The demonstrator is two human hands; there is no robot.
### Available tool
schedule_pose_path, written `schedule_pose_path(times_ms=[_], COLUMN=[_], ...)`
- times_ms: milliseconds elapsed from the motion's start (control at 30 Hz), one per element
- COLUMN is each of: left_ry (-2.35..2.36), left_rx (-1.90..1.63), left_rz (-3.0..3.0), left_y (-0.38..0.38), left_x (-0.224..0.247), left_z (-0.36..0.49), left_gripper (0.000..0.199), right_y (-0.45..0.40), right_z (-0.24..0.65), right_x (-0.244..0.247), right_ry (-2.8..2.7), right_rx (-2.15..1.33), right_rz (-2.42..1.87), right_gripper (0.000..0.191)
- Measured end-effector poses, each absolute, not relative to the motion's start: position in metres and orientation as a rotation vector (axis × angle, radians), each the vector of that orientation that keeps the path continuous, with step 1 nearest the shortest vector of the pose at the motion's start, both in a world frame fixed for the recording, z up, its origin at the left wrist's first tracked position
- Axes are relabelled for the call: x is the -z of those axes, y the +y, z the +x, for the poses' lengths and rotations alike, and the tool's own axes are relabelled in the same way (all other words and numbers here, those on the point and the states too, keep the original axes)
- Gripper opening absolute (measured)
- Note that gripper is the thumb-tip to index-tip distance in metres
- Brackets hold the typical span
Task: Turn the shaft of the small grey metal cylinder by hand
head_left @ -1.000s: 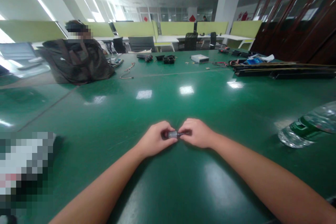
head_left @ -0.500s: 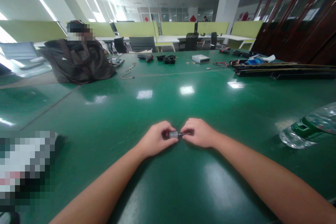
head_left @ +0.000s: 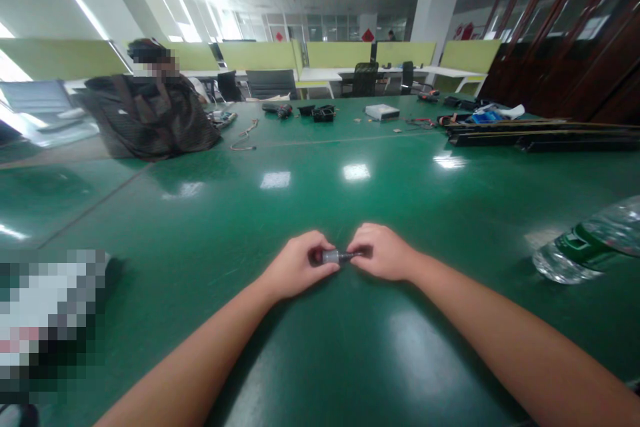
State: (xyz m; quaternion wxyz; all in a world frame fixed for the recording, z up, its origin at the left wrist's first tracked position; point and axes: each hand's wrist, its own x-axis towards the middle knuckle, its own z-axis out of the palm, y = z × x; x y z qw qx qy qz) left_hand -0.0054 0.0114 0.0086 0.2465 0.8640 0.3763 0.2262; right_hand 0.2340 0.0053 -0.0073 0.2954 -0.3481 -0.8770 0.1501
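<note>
The small cylindrical piece [head_left: 331,257] is sitting between the two hands, well in from the far edge of the green table [head_left: 300,203], its grey body pointing crosswise and its thinner dark end facing right. Whether it is touching the tabletop, I cannot tell. The left hand [head_left: 303,265] is gripping the grey body, thumb and fingers closing narrowly around it. The right hand [head_left: 381,252] is pinching the thin dark end with its fingertips, leaving a slight gap between the hands. Toward the table's right side, a clear bottle [head_left: 583,247] with a green label is showing, well apart from the right hand. Near the far edge, a white box [head_left: 382,112] and some black parts [head_left: 323,113] are lying. Farther left, a dark bag [head_left: 150,120] is standing, and a pale cable [head_left: 243,139] is curling beside it.
</note>
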Motion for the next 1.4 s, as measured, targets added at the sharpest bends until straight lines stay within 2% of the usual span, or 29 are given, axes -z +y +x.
schedule_pose_path(times_ms=[700,1033,1400], left_ry=[1.042,1.049,1.064], left_rx=[-0.614,-0.628,-0.638], left_rz=[2.342,2.357,2.355], left_y=[0.011,0.011,0.011], left_x=[-0.01,-0.01,-0.014], left_z=[-0.005,-0.005,-0.006], left_gripper=[0.022,0.022,0.02], right_y=[0.009,0.016,0.01], right_z=[0.252,0.269,0.213], right_x=[0.002,0.004,0.012], right_ry=[-2.34,-2.225,-2.244], right_rx=[-0.468,-0.716,-0.51], right_rz=[-0.986,-1.078,-1.006], right_gripper=[0.01,0.011,0.014])
